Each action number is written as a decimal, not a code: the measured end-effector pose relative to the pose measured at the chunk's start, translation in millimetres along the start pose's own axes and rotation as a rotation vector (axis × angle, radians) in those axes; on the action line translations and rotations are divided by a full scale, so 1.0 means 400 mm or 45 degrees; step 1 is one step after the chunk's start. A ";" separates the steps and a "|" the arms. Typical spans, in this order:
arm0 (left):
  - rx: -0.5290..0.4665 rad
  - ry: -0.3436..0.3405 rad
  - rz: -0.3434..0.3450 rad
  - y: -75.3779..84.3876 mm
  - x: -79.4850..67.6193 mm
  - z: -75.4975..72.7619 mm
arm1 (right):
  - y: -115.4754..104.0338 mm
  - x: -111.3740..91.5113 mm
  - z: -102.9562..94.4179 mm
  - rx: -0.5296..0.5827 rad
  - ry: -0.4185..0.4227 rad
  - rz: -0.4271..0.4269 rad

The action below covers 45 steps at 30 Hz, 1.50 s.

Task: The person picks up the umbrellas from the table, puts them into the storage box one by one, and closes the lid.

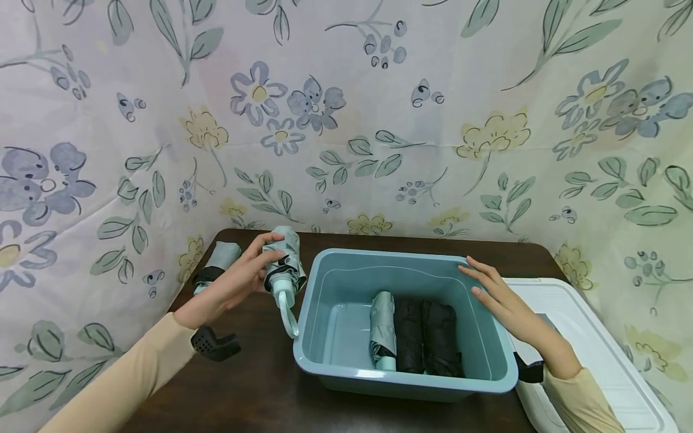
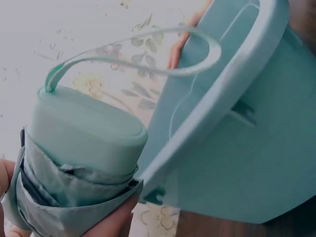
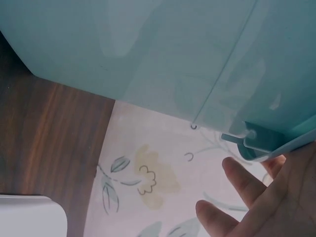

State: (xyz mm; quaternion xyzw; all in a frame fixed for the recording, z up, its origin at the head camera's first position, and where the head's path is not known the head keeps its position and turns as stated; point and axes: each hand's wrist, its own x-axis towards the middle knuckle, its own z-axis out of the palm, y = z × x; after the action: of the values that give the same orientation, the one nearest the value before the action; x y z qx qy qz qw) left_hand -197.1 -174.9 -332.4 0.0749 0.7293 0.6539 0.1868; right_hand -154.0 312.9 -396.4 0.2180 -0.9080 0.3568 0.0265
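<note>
Lying farthest left of the blue tub (image 1: 408, 385), a folded pale umbrella (image 1: 224, 255) rests on the dark bench (image 1: 243, 397), its long axis slanting from near left to far right, a dark band around it. Next, between that one and the tub's left rim, the left hand (image 1: 250, 273) holds a second folded umbrella (image 1: 287, 257) above the bench, fingers curled around its silvery-green fabric. This held umbrella stands steeply along its long axis: the fabric end points up and away, while the pale green handle (image 1: 283, 288) points down and toward the person. From the handle, a strap loop (image 1: 289, 319) hangs just beside the tub's left rim.

Inside the tub, right of a bare stretch of its floor, a pale umbrella (image 1: 383, 325) lies with its long axis running front to back, handle end toward the near wall. Just to its right, two black folded bundles (image 1: 441, 337) lie side by side, parallel to it. At the tub's right rim, the right hand (image 1: 500, 304) has its fingers extended and spread apart, gripping nothing; how firmly they touch the rim cannot be told. Right of the tub lies a white lid (image 1: 601, 343), partly behind the right forearm.
</note>
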 end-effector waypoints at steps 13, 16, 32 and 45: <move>0.136 -0.110 0.019 0.051 0.011 0.058 | 0.006 -0.002 0.003 0.012 0.014 -0.011; 0.165 -0.165 0.033 0.057 0.015 0.074 | 0.008 -0.002 0.004 0.018 0.014 -0.019; 0.262 -0.327 0.034 0.069 0.038 0.168 | 0.016 -0.001 0.008 0.030 -0.005 -0.018; 0.293 -0.448 -0.168 0.073 0.065 0.235 | 0.010 -0.002 0.002 0.047 0.001 -0.005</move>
State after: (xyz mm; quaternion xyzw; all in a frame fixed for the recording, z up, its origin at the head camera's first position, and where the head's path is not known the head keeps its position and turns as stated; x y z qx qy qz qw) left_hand -190.3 -74.6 -315.2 0.1607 0.7587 0.5296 0.3437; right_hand -154.9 315.2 -399.9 0.2199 -0.9009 0.3736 0.0236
